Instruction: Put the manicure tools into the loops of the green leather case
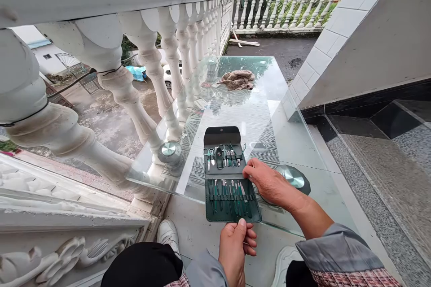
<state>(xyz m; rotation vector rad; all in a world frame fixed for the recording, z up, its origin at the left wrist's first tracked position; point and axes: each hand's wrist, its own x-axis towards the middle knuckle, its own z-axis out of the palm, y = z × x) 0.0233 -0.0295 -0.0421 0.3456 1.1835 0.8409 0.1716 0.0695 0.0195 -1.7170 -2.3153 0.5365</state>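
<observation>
An unfolded dark green manicure case [222, 174] lies at the near edge of the glass table, its lower panel reaching past that edge. Small scissors [208, 157], nail clippers [232, 157] and other tools sit under the upper panel's strap. Several slim tools [232, 197] with green handles stand in a row on the lower panel. My left hand [235, 246] grips the case's bottom edge, thumb on top and fingers underneath. At the right side near the fold, my right hand [269, 181] has its fingers closed; what they pinch is hidden.
The glass table [296, 143] rests on round metal-topped supports [170, 150]. A crumpled brown cloth [237, 80] lies toward its far end, with a small white label [201, 103] to the left. White balusters [134, 76] run along the left; stone steps [384, 166] are at right.
</observation>
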